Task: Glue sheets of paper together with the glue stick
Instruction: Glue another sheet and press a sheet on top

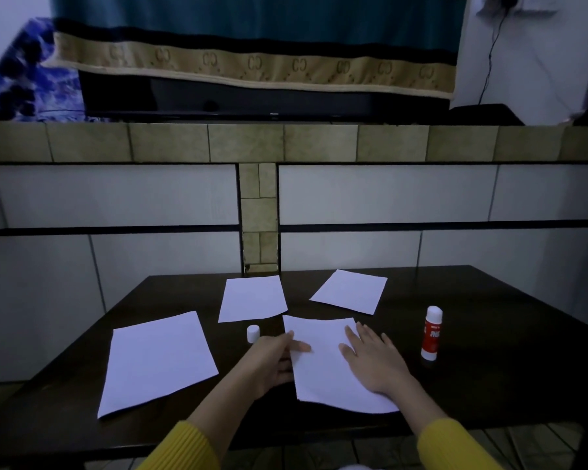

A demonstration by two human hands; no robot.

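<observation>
Several white paper sheets lie on a dark table point(489, 385). The nearest sheet point(323, 368) sits in front of me. My left hand point(275, 359) holds its left edge, thumb on top and fingers underneath. Flat on its right side rests my right hand point(375, 359), fingers spread. A red and white glue stick point(432, 334) stands upright to the right, uncapped; its white cap point(253, 333) stands just left of the nearest sheet. A large sheet point(157, 362) lies at the left, and two more sheets point(252, 298) point(350, 291) lie farther back.
The table's far edge meets a tiled wall point(258, 215) with a ledge above it. A dark screen draped with a cloth point(252, 66) stands on the ledge. The table's front edge point(286, 439) is close to my yellow sleeves.
</observation>
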